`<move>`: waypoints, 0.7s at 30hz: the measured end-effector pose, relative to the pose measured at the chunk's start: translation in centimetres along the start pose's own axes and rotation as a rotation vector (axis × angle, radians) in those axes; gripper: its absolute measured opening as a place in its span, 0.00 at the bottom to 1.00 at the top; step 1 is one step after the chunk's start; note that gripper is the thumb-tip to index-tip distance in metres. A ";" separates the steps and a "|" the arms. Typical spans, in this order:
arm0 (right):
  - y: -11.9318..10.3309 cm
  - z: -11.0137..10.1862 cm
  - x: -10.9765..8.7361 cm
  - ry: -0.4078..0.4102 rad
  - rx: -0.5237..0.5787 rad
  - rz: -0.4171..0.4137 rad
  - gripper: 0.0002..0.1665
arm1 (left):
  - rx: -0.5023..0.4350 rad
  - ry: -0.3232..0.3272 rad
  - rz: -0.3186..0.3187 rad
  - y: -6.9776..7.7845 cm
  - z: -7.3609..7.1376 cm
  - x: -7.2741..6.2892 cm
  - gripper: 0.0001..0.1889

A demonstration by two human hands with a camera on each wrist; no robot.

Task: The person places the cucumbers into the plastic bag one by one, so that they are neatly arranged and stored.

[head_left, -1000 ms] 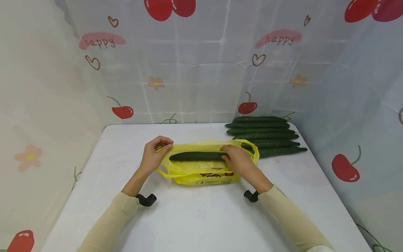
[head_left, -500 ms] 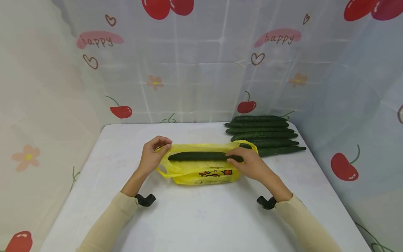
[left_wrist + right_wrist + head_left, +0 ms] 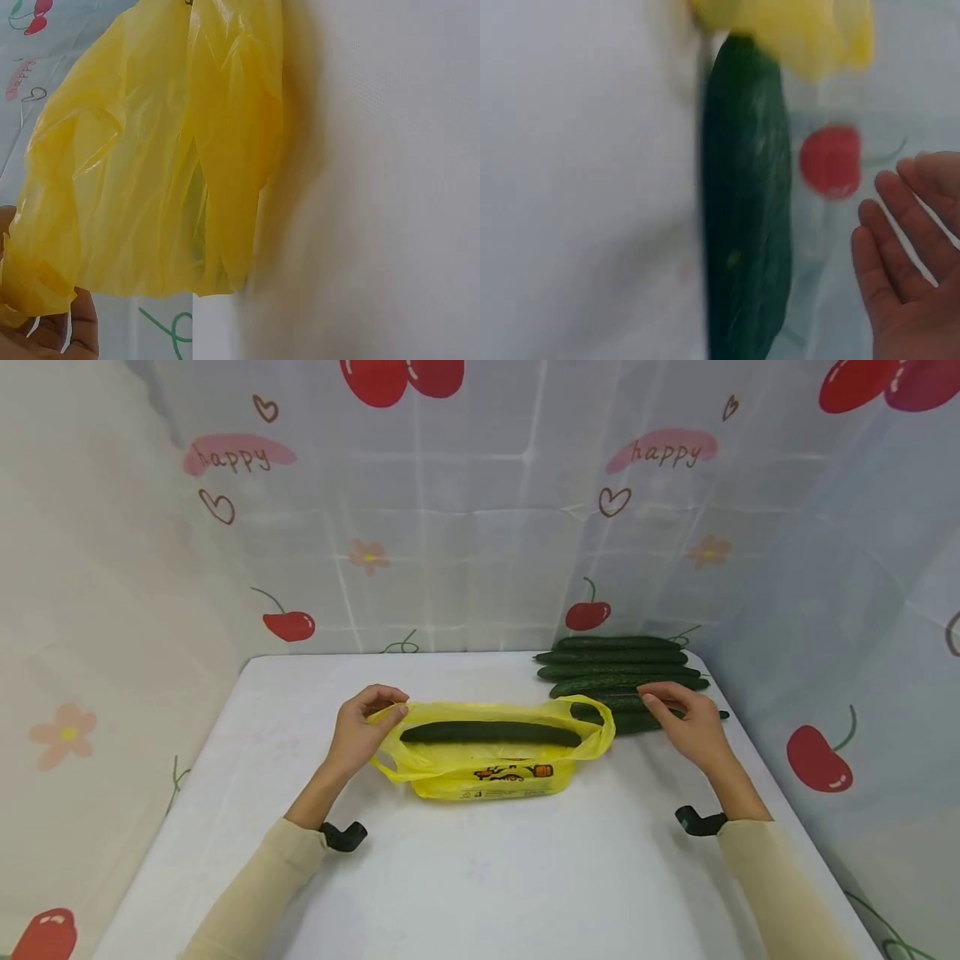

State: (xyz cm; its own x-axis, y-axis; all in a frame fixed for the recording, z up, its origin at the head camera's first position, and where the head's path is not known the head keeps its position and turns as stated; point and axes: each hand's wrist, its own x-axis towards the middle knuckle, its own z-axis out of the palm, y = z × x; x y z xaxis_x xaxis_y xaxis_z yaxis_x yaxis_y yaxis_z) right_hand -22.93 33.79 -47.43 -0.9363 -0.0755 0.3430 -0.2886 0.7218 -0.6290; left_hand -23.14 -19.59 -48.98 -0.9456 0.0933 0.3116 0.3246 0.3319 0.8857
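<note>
A yellow plastic bag (image 3: 442, 785) lies on its side in the head view, its mouth spread wide. One long dark green cucumber (image 3: 491, 733) lies lengthwise in the opening. With thumb and fingers my left hand (image 3: 358, 727) pinches the bag's left end by the handle; in the left wrist view the yellow film (image 3: 150, 195) stretches up from those fingers. Off to the right, my right hand (image 3: 692, 727) hovers over the nearest cucumbers of a row (image 3: 618, 671), holding nothing. Its fingers are relaxed beside a cucumber (image 3: 746, 202) in the right wrist view.
Several cucumbers lie side by side at the back right of the white table (image 3: 480, 877). The bag's right handle (image 3: 606, 727) overlaps the left ends of the front ones. A printed curtain (image 3: 480, 527) rises behind the table's far edge.
My right hand let go of the cucumber in the bag after shifting it slightly right, then moved right to above the cucumber row. My left hand stayed on the bag.
</note>
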 end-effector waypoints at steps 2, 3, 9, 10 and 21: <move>1.9 -0.7 -0.4 -0.023 -0.039 0.052 0.20 | 0.016 -0.008 -0.007 0.0 -0.1 -0.1 0.12; 2.9 -1.0 -0.5 -0.032 -0.047 0.066 0.20 | 0.022 -0.010 -0.009 0.0 -0.2 -0.2 0.12; 7.8 -2.3 -1.5 -0.059 -0.074 0.143 0.21 | 0.051 -0.020 -0.018 -0.3 -0.4 -0.3 0.10; 8.2 -2.4 -1.7 -0.064 -0.078 0.162 0.22 | 0.054 -0.021 -0.019 -0.4 -0.4 -0.3 0.09; 10.5 -2.1 -1.7 -0.090 -0.155 0.185 0.37 | 0.040 0.003 -0.008 -0.6 -0.2 -0.1 0.07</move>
State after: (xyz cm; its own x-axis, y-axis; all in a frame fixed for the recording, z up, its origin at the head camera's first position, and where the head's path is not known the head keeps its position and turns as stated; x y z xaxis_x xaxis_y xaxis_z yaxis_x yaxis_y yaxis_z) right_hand -23.90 42.93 -53.14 -0.9864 0.0118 0.1637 -0.0828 0.8254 -0.5585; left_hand -23.22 -20.00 -49.46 -0.9481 0.0880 0.3056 0.3159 0.3702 0.8736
